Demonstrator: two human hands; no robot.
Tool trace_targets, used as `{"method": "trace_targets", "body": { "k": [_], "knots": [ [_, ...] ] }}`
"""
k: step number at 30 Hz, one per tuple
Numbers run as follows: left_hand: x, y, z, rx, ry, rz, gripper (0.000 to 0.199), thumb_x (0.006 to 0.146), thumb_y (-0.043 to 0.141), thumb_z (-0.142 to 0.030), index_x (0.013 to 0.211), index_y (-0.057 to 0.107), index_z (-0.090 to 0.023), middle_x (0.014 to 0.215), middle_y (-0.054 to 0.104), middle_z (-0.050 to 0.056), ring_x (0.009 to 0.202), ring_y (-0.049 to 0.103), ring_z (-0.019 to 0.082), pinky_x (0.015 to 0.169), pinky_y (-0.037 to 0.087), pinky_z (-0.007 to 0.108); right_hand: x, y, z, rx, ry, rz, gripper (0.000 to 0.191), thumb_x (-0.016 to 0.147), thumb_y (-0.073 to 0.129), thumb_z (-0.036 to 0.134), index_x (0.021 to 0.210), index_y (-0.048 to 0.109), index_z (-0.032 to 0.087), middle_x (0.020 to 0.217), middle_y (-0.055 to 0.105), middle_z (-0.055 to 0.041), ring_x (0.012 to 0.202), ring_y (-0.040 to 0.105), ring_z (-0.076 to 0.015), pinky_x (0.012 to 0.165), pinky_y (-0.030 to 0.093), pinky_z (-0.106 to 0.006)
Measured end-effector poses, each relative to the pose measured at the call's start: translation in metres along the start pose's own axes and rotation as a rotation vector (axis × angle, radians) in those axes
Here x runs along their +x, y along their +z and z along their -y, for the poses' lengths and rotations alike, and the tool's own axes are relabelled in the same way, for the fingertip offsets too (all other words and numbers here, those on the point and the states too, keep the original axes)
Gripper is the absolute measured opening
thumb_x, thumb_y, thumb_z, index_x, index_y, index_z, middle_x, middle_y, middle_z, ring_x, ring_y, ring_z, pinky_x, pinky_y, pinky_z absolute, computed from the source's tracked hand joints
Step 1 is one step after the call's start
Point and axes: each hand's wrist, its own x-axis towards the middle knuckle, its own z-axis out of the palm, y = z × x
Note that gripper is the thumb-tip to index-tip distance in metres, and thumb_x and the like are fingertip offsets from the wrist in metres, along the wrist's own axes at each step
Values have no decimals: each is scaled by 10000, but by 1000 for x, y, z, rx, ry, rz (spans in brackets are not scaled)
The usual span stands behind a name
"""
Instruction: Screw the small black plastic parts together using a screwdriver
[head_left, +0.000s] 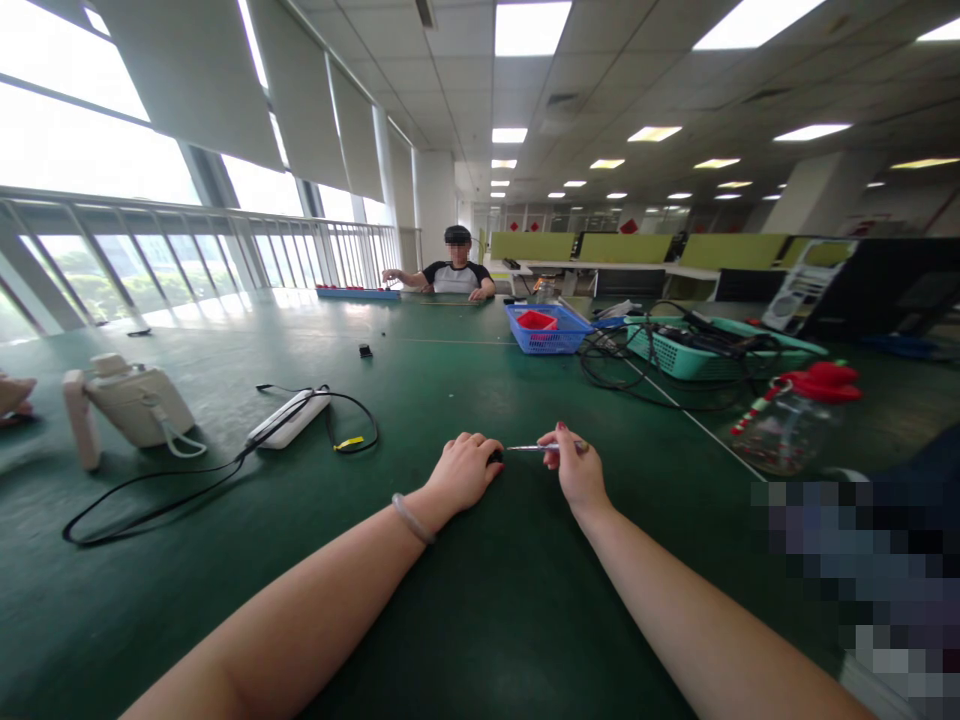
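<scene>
My left hand (pixel 466 470) rests on the green tabletop, its fingers closed around a small black part (pixel 495 457). Most of that part is hidden by the fingers, so its kind does not show. In my right hand (pixel 577 470) is a slim precision screwdriver (pixel 529 448), gripped near its handle and lying almost level. The thin metal shaft points left, its tip close to the black part; whether they touch I cannot tell.
Left lie a white power bank (pixel 292 418) with a black cable and a cream-coloured bottle-like container (pixel 139 400). Further back are a small black block (pixel 365 351), a blue basket (pixel 551 340) and a green basket (pixel 675 360). A red-lidded jar (pixel 795 430) stands right. Another person (pixel 455 275) sits opposite.
</scene>
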Motion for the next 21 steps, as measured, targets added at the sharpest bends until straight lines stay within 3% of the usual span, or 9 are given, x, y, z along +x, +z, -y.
{"method": "trace_targets", "body": {
  "k": [21],
  "knots": [
    [1,2,1,-16,2,1,293,921,499,-378,1181,581,-271,1117,613,59,1087,517,251,929,441,406,-1,0,0,-2,-3,-9,514,904,412,617,734,660,201,592,573,-10,572,546,-162,559,427,-287]
  ]
}}
